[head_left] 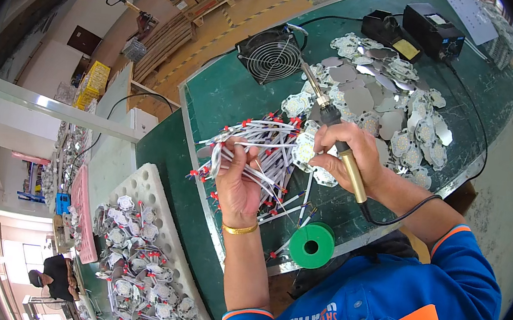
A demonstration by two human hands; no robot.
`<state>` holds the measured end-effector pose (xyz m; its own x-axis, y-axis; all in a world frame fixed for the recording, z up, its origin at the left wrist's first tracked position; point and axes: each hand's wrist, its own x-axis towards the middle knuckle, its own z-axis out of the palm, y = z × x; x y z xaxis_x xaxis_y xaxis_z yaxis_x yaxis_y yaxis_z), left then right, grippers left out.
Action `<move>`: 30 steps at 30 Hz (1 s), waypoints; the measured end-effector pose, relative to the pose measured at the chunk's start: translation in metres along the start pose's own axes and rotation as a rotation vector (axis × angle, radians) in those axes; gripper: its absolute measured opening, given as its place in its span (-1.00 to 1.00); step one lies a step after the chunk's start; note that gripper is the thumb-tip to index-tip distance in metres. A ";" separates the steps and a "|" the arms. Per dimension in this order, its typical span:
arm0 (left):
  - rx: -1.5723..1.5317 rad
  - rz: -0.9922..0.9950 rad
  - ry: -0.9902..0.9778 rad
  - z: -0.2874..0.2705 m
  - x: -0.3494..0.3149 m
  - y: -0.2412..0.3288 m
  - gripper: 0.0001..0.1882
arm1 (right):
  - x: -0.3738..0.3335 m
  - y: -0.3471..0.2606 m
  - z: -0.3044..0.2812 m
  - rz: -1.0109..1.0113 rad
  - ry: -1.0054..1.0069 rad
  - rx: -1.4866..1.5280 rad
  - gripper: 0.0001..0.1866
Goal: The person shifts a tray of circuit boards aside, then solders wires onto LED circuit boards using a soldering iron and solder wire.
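Observation:
My left hand (240, 183) is closed round a bundle of white cables (226, 156) with red connectors at their ends. More of these cables lie in a heap (278, 137) just beyond it. My right hand (358, 151) grips a soldering iron (351, 172), its metal tip end tilted up and away to the left. Beside the right thumb and forefinger is a round white LED board (305, 154); whether they touch it I cannot tell. A green solder spool (329, 252) rests near the table's front edge, below both hands.
Past my right hand spreads a pile of LED boards and grey plates (395, 106). A black fan (271, 57), an iron holder (389, 36) and a black power unit (432, 31) stand on the green table (213, 95). Wired boards (143, 267) fill a white foam tray (160, 196) at left.

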<state>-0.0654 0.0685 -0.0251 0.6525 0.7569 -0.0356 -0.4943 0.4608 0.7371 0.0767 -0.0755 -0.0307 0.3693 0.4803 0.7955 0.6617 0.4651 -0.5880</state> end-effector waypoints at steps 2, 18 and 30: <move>-0.078 -0.001 -0.008 -0.006 -0.003 0.004 -0.87 | 0.000 0.001 0.000 -0.012 0.010 -0.049 -0.57; 0.004 -0.037 -0.358 -0.017 -0.023 0.007 -0.83 | 0.007 -0.003 -0.012 0.574 0.048 0.454 -0.74; 0.468 0.016 0.038 0.001 -0.022 0.006 -0.77 | 0.007 0.002 -0.009 0.171 -0.014 0.004 -0.82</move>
<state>-0.0820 0.0543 -0.0196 0.6209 0.7828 -0.0398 -0.1865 0.1968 0.9625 0.0865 -0.0775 -0.0252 0.4667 0.5631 0.6820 0.5875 0.3790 -0.7150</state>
